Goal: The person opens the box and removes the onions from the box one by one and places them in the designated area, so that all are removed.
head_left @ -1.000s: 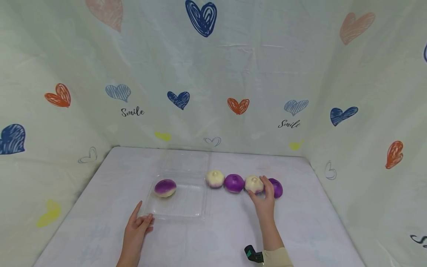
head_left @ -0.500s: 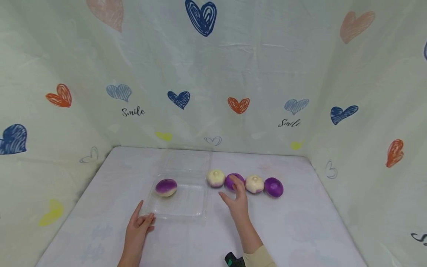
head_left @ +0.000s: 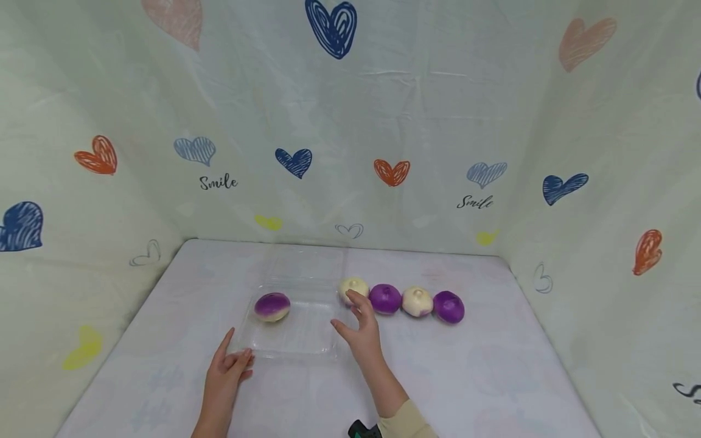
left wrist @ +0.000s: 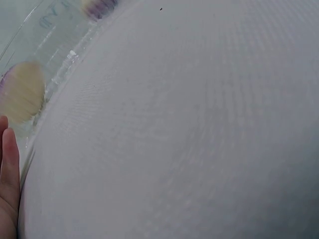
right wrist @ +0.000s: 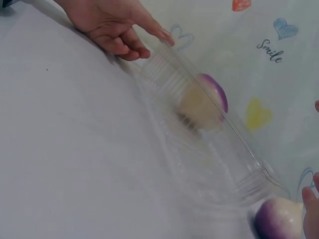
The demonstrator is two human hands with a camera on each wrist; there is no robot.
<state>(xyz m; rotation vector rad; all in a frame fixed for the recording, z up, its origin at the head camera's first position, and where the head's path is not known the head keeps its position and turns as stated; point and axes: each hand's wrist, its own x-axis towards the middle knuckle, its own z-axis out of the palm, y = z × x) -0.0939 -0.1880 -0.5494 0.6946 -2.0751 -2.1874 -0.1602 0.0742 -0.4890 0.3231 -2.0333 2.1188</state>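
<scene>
A clear plastic container (head_left: 312,331) lies with its lid folded back on the table. Inside, at its left, sits a purple-and-white turnip (head_left: 272,307). My left hand (head_left: 221,377) holds the container's front left corner between thumb and index finger; in the right wrist view that left hand (right wrist: 107,25) reaches the rim. By the container's right edge my right hand (head_left: 364,334) is spread, thumb and fingers apart, with nothing in it. Its fingertips overlap the leftmost pale turnip (head_left: 352,287) of a row. In the right wrist view my right fingers (right wrist: 311,211) are right beside a turnip (right wrist: 279,219).
The row continues right with a purple turnip (head_left: 386,299), a pale turnip (head_left: 417,302) and another purple turnip (head_left: 449,307). A white cloth covers the table (head_left: 482,377). A heart-printed curtain (head_left: 350,121) rises behind it and at both sides.
My right hand has moved left along the row, from the pale turnip near the right end to the leftmost one. My left hand stays at the container's corner.
</scene>
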